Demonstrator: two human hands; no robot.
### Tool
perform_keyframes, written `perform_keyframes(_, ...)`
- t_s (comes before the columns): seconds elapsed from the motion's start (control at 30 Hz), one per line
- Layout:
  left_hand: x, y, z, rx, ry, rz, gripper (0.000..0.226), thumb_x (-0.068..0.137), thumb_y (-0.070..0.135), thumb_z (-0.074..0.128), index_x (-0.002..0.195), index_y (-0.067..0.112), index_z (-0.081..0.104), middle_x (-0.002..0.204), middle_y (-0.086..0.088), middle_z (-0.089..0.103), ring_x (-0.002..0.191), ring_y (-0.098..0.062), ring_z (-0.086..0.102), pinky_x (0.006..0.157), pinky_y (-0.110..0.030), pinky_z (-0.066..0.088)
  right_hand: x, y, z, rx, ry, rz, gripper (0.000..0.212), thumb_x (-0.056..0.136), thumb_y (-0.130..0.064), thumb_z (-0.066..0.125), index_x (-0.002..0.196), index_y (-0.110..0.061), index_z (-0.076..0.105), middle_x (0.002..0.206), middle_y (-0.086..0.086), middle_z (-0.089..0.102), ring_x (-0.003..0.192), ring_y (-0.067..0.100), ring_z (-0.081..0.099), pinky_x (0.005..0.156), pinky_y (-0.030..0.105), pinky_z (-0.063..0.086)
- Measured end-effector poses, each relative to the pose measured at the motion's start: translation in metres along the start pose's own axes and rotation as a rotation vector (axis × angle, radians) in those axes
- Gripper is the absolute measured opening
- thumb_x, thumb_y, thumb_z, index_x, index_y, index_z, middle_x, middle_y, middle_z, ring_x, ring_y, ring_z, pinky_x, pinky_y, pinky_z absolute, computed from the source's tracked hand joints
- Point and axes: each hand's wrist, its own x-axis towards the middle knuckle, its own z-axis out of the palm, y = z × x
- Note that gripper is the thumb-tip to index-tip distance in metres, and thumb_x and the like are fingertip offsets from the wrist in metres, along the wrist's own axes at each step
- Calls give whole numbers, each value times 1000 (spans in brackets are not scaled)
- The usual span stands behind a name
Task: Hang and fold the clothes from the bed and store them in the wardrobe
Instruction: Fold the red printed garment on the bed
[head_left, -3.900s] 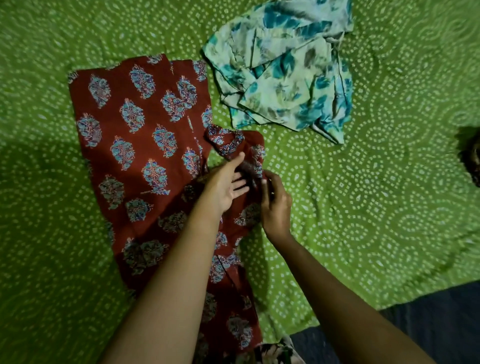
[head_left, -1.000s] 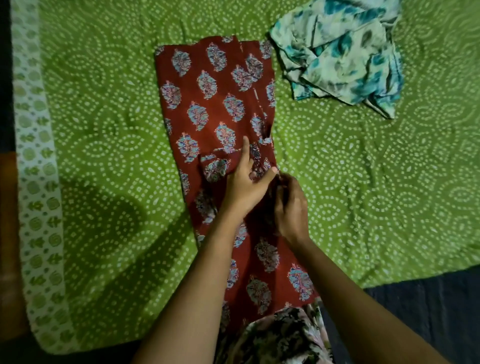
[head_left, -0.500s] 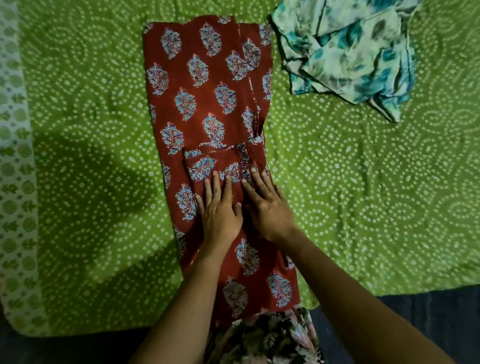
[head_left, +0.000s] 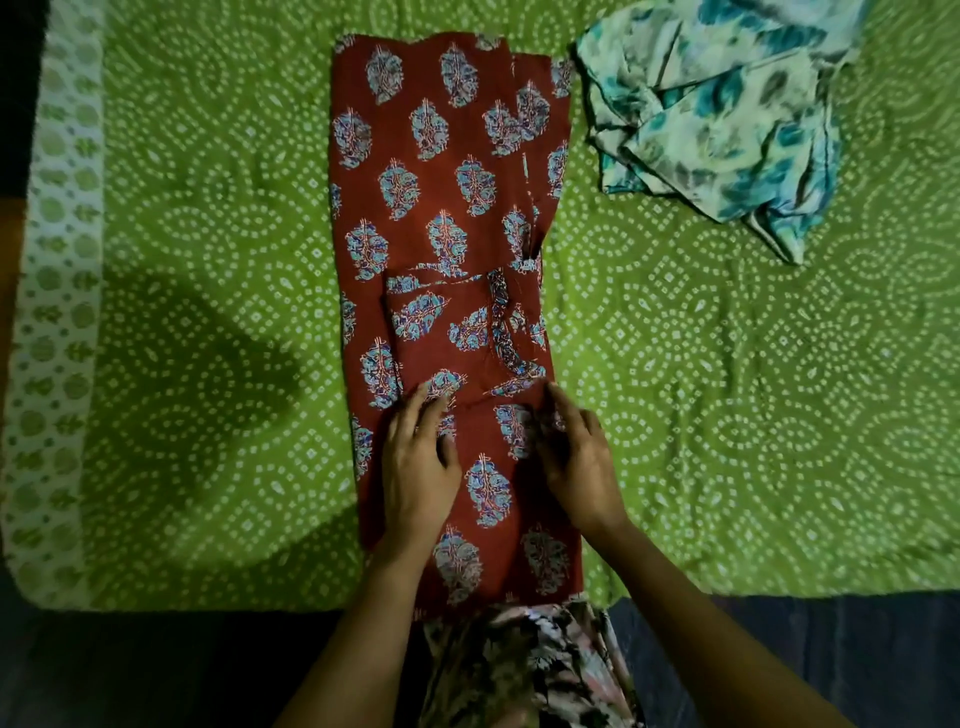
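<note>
A dark red garment (head_left: 441, 171) with blue leaf motifs lies flat on the green dotted bedspread (head_left: 701, 389), folded into a long narrow strip running away from me. Its sleeve is folded across the middle. My left hand (head_left: 418, 462) rests palm down on the strip's near part, fingers straight and close together. My right hand (head_left: 576, 452) lies beside it on the right half, fingers slightly bent with the tips on the cloth near the sleeve's lower edge. A crumpled pale green and teal floral garment (head_left: 727, 114) lies at the top right.
The bedspread's white and green border (head_left: 52, 312) runs down the left side. The bed's near edge crosses the bottom, with dark floor (head_left: 156, 670) below it. My own dark floral clothing (head_left: 524, 670) shows at the bottom centre.
My hands have slid apart and toward me along the red strip after pressing the folded sleeve flat. Earlier they tucked that sleeve inward. The view has shifted slightly.
</note>
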Motion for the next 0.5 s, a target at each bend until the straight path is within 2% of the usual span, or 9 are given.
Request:
perform_keyframes(0.07,-16,-10,-4,29,43,-21,47,77,-1,66,122,9,61,139,-8,48,117,-28,49,98,-24,31,-16,5,0,138,62,123,58,86,-3,64,139,-6,41,126,11,56,111,20,55,97,21,41)
perform_keyframes(0.17,-43,-26,-9,49,92,-109,53,71,-2,69,122,9,59,135,-14,48,116,-32,49,98,-30,29,-34,11,0,209,126,319,35,82,-2,69,115,1,57,104,14,67,94,25,64,71,12,45)
perform_keyframes(0.2,-54,-31,-12,36,115,-144,55,70,-3,70,122,7,58,134,-17,47,117,-35,47,99,-32,28,-41,12,2,189,157,338,30,81,-3,70,109,2,60,100,14,66,91,27,65,71,14,46)
perform_keyframes(0.23,-63,-34,-15,11,130,-188,57,68,-3,72,123,5,57,132,-21,46,118,-37,44,99,-33,27,-44,11,3,161,198,340,28,80,-3,70,107,3,63,102,15,63,91,30,64,77,20,49)
perform_keyframes(0.3,-78,-39,-21,-70,128,-354,63,68,-1,74,127,0,52,131,-26,44,121,-41,40,102,-40,26,-53,9,9,90,276,333,27,79,-3,70,106,1,65,108,18,55,94,33,61,90,36,49)
perform_keyframes(0.33,-83,-42,-22,-117,107,-454,64,69,0,74,128,-1,49,130,-27,43,121,-41,40,102,-42,27,-56,9,11,58,289,338,28,79,-3,70,106,0,65,107,19,55,94,33,60,91,37,48)
perform_keyframes(0.43,-90,-51,-29,-272,46,-568,60,73,5,75,126,1,48,119,-23,54,112,-38,50,97,-42,38,-69,5,9,149,154,475,39,79,-8,73,114,-3,56,103,10,63,94,25,61,81,29,48)
perform_keyframes(0.5,-92,-50,-34,-418,-38,-616,49,78,7,72,122,-1,51,108,-17,61,102,-33,58,87,-34,44,-80,7,9,178,39,547,48,79,-14,75,118,-3,50,102,8,62,96,24,61,79,28,47)
